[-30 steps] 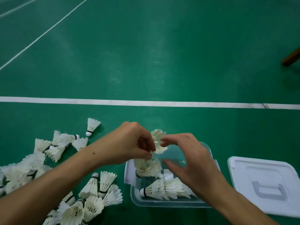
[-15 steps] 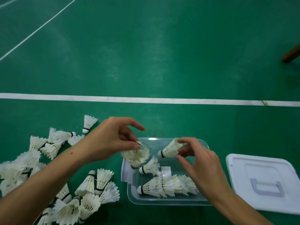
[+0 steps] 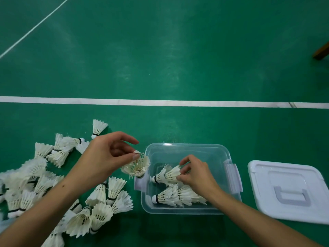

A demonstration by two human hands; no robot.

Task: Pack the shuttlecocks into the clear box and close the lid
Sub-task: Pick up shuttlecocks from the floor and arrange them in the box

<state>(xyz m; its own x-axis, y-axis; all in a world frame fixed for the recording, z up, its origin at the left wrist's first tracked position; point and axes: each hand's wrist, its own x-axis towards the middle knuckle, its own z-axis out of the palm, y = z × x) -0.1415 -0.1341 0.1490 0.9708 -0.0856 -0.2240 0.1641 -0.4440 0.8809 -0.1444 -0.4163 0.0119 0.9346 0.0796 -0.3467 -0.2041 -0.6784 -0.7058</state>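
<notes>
The clear box (image 3: 187,147) stands open on the green floor, with a row of nested white shuttlecocks (image 3: 176,195) lying along its near wall. My right hand (image 3: 195,173) is inside the box and pinches the feather end of a second row of shuttlecocks (image 3: 167,174) lying on its side. My left hand (image 3: 108,157) hovers at the box's left edge and pinches the feather rim of a worn shuttlecock (image 3: 138,166), its open skirt facing up. The white lid (image 3: 288,191) lies flat to the right of the box.
A big pile of loose shuttlecocks (image 3: 58,189) covers the floor left of the box and under my left forearm. A white court line (image 3: 160,102) crosses beyond the box. A brown wooden leg (image 3: 322,51) shows at the far right edge.
My right hand has gone down into the box with its shuttlecock and laid it on the row there. My left hand has shifted slightly left, still holding the worn shuttlecock.
</notes>
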